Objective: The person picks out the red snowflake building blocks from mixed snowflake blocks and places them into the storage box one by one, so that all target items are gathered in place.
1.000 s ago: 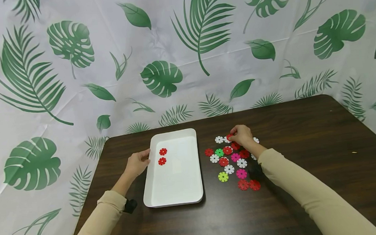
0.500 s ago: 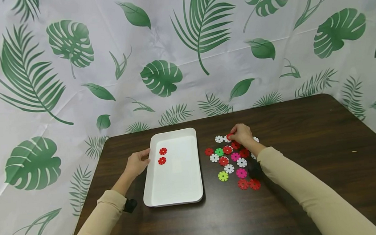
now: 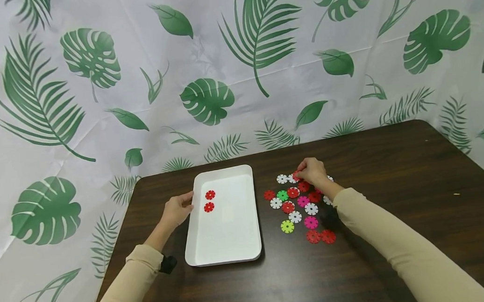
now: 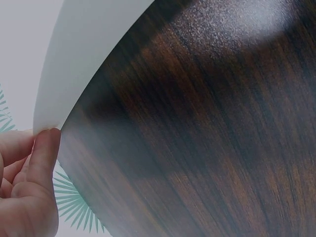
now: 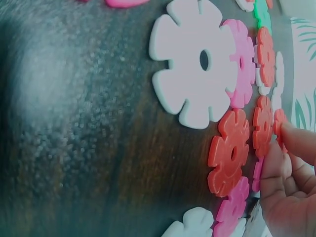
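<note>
My left hand (image 3: 176, 211) pinches the left rim of a white tray (image 3: 227, 238); the left wrist view shows the thumb (image 4: 44, 158) and fingers at the tray's edge. Two red notched discs (image 3: 210, 195) lie in the tray's upper left part. Over the far side of a scattered group of such discs, my right hand (image 3: 312, 170) pinches a red disc (image 5: 280, 123) between thumb and finger. White discs (image 3: 282, 179) lie beside it, and a further red disc (image 5: 263, 126) is close to the fingertips. Part of the group is hidden under the right hand and forearm.
The loose discs are red, white, pink (image 3: 311, 222), green (image 3: 282, 195) and yellow-green (image 3: 287, 226), some overlapping. They lie right of the tray on a dark wooden table (image 3: 395, 168). A leaf-printed cloth (image 3: 143, 59) hangs behind the table's far edge.
My right hand has risen very slightly at the far side of the discs, with the red disc still in its fingers. The left hand and the tray stay where they were.
</note>
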### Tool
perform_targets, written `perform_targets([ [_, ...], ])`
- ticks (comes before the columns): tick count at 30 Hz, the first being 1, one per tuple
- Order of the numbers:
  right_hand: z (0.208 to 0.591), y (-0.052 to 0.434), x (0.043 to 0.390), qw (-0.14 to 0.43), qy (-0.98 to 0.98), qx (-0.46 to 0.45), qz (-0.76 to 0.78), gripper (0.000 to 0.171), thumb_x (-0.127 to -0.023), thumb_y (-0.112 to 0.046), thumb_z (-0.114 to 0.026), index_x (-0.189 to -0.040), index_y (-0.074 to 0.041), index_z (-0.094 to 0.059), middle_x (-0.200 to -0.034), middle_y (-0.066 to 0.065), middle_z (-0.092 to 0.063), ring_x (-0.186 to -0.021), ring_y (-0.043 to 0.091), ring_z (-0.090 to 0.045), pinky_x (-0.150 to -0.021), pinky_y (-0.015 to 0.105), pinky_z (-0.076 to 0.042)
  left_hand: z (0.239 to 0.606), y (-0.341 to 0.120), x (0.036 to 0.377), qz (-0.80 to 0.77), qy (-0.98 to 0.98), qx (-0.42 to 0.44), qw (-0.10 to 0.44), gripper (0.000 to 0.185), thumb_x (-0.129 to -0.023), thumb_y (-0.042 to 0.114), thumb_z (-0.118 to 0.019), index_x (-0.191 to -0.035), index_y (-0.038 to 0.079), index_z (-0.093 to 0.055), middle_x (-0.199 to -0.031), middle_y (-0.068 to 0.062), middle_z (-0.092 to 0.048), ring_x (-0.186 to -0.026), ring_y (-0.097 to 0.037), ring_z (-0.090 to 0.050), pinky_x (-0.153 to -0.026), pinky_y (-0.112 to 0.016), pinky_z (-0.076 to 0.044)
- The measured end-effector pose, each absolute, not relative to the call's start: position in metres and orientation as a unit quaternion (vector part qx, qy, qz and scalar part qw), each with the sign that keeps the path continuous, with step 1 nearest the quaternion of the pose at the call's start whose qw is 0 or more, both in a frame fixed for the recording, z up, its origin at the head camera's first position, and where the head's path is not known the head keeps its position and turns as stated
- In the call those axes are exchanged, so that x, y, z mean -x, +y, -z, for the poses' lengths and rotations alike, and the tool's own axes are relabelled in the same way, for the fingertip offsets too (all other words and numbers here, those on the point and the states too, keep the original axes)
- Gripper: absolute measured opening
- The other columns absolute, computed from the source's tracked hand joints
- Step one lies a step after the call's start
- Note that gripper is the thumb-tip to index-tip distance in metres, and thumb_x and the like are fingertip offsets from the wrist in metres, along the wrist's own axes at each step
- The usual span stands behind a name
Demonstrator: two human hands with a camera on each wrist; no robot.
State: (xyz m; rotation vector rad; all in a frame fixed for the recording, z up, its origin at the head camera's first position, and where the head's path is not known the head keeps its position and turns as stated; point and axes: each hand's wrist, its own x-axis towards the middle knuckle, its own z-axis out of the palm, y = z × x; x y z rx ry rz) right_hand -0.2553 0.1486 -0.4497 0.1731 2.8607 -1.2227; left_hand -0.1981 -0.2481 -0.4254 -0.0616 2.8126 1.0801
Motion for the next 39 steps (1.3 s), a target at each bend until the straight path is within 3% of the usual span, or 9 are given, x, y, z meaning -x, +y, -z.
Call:
perform_targets([
  [6,0.450,0.151,0.254,0.019,0.910,-0.053,0.412,0.016,-0.083,-0.010,-0.069,-0.093,0.002,-0.065,-0.089,0.018,-0.067,-0.065,0.018,-0.061,-0.055,0.026,-0.049,0.424,-0.247,0.197,-0.360,0.931,0.022,0.062,0.047,-0.089,-0.003,-0.057,-0.135,-0.002,-0.048,-0.131,-0.023,-0.053,-0.108,-0.035,-0.061,-0.089,-0.043,-0.052],
  [10,0.449,0.153,0.254,0.019,0.901,-0.053,0.429,0.016,-0.084,-0.009,-0.069,-0.094,0.003,-0.065,-0.087,0.018,-0.068,-0.061,0.015,-0.061,-0.051,0.023,-0.050,0.424,-0.246,0.197,-0.360,0.931,0.021,0.058,0.046,-0.089,-0.003,-0.056,-0.134,-0.003,-0.048,-0.130,-0.023,-0.054,-0.106,-0.034,-0.061,-0.088,-0.042,-0.053],
  [26,0.435,0.148,0.253,0.020,0.863,-0.048,0.502,0.018,-0.086,-0.007,-0.067,-0.098,0.005,-0.064,-0.094,0.019,-0.064,-0.074,0.020,-0.064,-0.064,0.027,-0.057,0.425,-0.248,0.198,-0.362,0.930,0.014,0.057,0.046,-0.089,-0.004,-0.056,-0.134,-0.004,-0.048,-0.130,-0.024,-0.054,-0.110,-0.036,-0.060,-0.088,-0.042,-0.052],
  [33,0.420,0.121,0.252,0.036,0.837,-0.022,0.546,0.018,-0.085,-0.006,-0.067,-0.098,0.005,-0.063,-0.084,0.012,-0.063,-0.068,0.016,-0.061,-0.068,0.032,-0.057,0.426,-0.249,0.199,-0.362,0.930,0.014,0.058,0.046,-0.089,-0.003,-0.056,-0.134,-0.003,-0.048,-0.131,-0.023,-0.053,-0.110,-0.035,-0.060,-0.088,-0.041,-0.053],
  [39,0.409,0.086,0.248,0.066,0.799,-0.015,0.597,0.016,-0.084,-0.003,-0.067,-0.098,0.006,-0.063,-0.082,0.009,-0.062,-0.064,0.011,-0.061,-0.080,0.043,-0.056,0.426,-0.249,0.199,-0.357,0.932,0.016,0.059,0.046,-0.089,-0.002,-0.056,-0.135,-0.002,-0.048,-0.133,-0.022,-0.052,-0.111,-0.035,-0.059,-0.089,-0.042,-0.052],
])
